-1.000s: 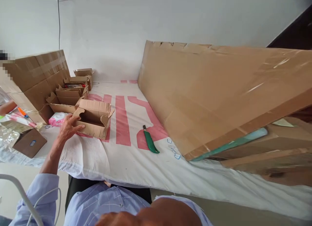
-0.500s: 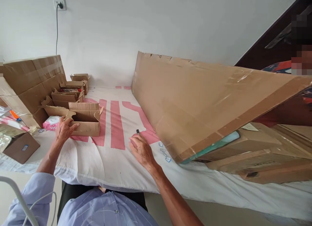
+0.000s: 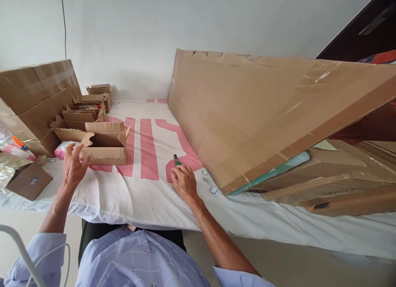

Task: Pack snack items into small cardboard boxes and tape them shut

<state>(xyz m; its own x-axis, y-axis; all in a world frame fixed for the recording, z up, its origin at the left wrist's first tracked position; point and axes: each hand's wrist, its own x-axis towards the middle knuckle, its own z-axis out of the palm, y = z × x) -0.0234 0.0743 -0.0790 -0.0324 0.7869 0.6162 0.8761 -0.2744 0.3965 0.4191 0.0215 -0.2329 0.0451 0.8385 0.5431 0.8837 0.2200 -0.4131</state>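
My left hand [image 3: 74, 167] is raised with fingers apart at the left end of an open cardboard box [image 3: 107, 156]; whether a fingertip touches the box I cannot tell. Behind those fingers lies a pink and white package [image 3: 60, 151], partly covered. My right hand [image 3: 185, 182] rests low over the cloth, its fingers curled round the near end of a slim green-handled tool [image 3: 177, 160]. The tool's dark tip points away from me; its exact kind is unclear, and the rest of the handle is hidden under my fingers.
More open boxes [image 3: 80, 115] run back beside a tall carton wall [image 3: 34, 97]. A big cardboard panel [image 3: 247, 109] slants on the right, with flattened cartons [image 3: 340, 192] by it. Small labels [image 3: 213, 190] lie on the cloth [image 3: 148, 200]. A small box [image 3: 29, 182] stands at left.
My left hand has lifted off the box edge and package, its fingers spreading. My right hand has shifted slightly right, exposing more of the green tool, which stays in place. The view has tilted down.
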